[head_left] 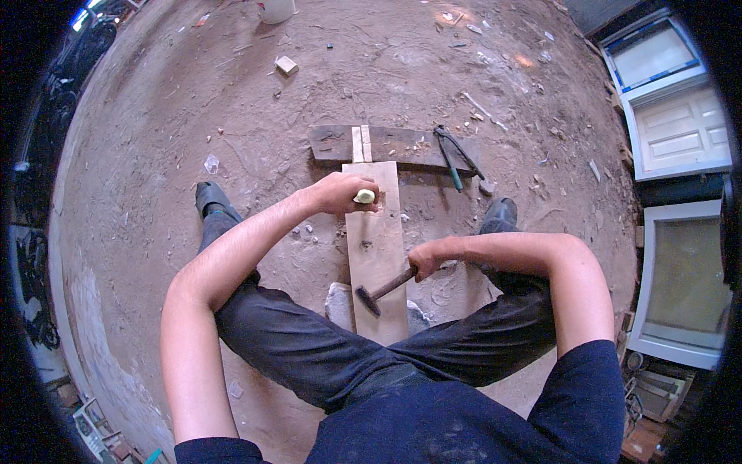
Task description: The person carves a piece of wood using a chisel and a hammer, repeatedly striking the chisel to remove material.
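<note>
A pale wooden board (374, 255) runs between my legs, its far end at a dark weathered plank (413, 149). My left hand (348, 193) grips an upright tool with a pale yellow handle (365, 196), likely a chisel, at a cut notch in the board; its blade is hidden. My right hand (427, 255) is closed on the wooden handle of a hammer (368, 300), whose metal head is over the board's near half. Two short pale strips (361, 143) lie across the dark plank. Long-handled pincers with green grips (452, 162) lean over that plank's right side.
The dusty floor (193, 108) holds scattered chips, a small wooden block (287, 66) and a white bucket (278, 9). White-framed windows or panels (680, 271) line the right side. Dark clutter (39, 294) lines the far left. My shoes and bent legs flank the board.
</note>
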Available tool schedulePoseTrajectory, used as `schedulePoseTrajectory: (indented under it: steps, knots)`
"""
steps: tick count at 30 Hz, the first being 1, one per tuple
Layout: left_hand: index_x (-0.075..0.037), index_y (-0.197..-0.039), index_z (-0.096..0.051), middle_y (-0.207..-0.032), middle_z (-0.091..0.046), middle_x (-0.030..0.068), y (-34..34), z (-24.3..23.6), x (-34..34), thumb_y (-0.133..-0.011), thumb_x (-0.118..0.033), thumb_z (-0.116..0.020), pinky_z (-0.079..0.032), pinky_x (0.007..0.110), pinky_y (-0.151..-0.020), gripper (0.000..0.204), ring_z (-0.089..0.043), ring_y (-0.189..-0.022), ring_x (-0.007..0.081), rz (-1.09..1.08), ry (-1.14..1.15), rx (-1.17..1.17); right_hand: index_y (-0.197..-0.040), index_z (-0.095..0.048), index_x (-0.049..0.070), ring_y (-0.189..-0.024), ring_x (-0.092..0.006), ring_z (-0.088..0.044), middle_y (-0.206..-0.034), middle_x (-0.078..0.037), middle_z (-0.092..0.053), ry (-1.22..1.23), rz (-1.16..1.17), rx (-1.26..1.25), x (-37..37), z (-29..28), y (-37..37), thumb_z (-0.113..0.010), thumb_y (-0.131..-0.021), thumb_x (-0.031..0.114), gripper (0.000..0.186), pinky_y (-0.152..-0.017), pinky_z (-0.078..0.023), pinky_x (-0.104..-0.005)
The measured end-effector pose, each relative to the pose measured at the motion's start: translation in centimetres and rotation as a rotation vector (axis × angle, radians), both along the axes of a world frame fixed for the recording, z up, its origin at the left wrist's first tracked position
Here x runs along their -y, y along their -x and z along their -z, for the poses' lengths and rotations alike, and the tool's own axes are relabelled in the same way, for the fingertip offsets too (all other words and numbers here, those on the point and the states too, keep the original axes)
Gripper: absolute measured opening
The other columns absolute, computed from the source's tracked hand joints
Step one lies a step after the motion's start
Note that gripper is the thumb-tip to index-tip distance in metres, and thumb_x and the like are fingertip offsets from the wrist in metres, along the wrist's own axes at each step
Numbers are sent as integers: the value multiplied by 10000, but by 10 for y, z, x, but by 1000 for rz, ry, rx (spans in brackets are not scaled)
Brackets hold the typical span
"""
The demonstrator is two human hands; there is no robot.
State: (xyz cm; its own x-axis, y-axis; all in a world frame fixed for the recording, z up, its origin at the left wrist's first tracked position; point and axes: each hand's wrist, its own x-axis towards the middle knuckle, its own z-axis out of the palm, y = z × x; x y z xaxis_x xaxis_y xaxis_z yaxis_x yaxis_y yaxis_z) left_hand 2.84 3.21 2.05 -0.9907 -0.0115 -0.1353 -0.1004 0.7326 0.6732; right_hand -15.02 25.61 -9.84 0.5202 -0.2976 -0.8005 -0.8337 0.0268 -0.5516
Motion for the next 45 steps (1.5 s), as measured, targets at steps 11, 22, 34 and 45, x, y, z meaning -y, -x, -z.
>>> schedulePoseTrajectory:
  steps: [11,22,34,45]
  knots:
    - [-106,-1057,-559,-1072,-630,103,-6,7,3,-871,-325,-694,-508,429,-821,317,-623,-1025,334,60,42,-14,-787,-672,100,-737,-387,-649,-757,-132,-672,533,-147,20,6,-63,25,-685,-688,332,252,-631,-510,-502]
    - [-117,-1116,-501,-1103,-609,117,-3,9,-2,-881,-461,-658,-496,444,-819,445,-611,-1049,338,19,54,-50,-635,-504,59,-601,-381,-583,-642,-140,-552,785,86,96,-28,-27,30,-640,-614,260,243,-514,-430,-513]
    - [-101,-1120,-476,-1132,-574,127,0,1,-8,-890,-501,-622,-489,457,-864,483,-582,-1077,349,18,41,10,-706,-637,98,-720,-385,-641,-735,-141,-649,792,90,-31,-23,-27,44,-662,-578,286,229,-619,-512,-502]
    - [-104,-1150,-434,-1114,-563,168,-3,7,-7,-926,-519,-571,-479,465,-877,490,-571,-1095,358,-8,-31,47,-753,-633,67,-746,-404,-647,-760,-174,-660,569,57,-12,-16,-19,39,-633,-629,233,208,-635,-518,-505]
